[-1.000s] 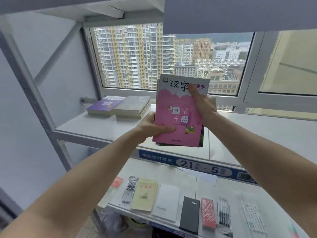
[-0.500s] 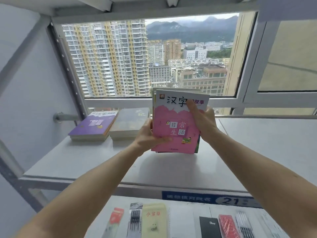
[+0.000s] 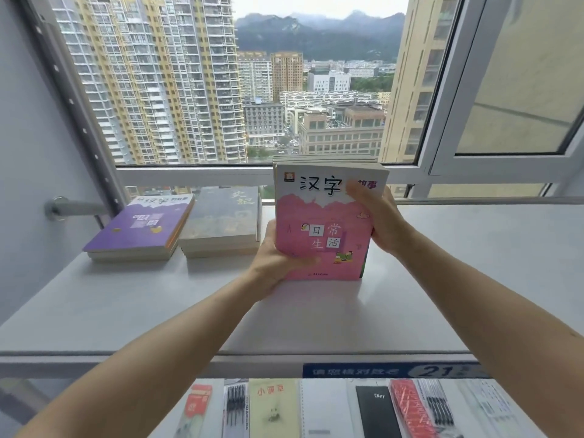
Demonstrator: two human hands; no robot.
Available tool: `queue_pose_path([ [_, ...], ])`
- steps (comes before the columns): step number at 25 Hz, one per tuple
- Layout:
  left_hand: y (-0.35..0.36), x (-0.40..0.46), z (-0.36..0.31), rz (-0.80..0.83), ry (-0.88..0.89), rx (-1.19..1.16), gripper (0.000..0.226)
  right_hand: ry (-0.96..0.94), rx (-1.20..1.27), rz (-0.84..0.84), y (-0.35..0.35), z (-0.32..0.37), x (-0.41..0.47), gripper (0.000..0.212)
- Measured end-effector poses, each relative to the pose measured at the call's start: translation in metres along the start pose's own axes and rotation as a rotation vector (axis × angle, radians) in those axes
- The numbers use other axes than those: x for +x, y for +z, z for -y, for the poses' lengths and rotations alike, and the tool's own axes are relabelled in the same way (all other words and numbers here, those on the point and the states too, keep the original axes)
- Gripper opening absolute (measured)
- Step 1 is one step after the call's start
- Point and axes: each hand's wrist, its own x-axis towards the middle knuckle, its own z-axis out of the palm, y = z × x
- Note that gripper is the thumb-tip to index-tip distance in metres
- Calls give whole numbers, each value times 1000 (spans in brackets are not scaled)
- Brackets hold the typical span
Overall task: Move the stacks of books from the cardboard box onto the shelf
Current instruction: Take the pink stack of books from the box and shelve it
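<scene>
Looking forward and slightly down from head height, facing the shelf (image 3: pixel 126 311) and window (image 3: pixel 252 90) at close arm's reach.

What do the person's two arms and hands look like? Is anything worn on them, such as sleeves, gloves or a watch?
Both forearms are bare as far as the frame shows: no sleeve reaches into view. The left hand and the right hand wear no gloves. No watch, bracelet or ring shows on the visible sides of the wrists and fingers. No markings show on either arm.
</scene>
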Motion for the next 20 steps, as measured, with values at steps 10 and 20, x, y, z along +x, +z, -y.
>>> queue_pose_path([
  [10, 12, -1, -6, -119, 45, 63, 88, -38, -129, -257, 4, -2, 3, 35],
  [20, 15, 37, -56, -210, -434, 243, 55, 870, -188, -230, -6, -34, 112, 54],
])
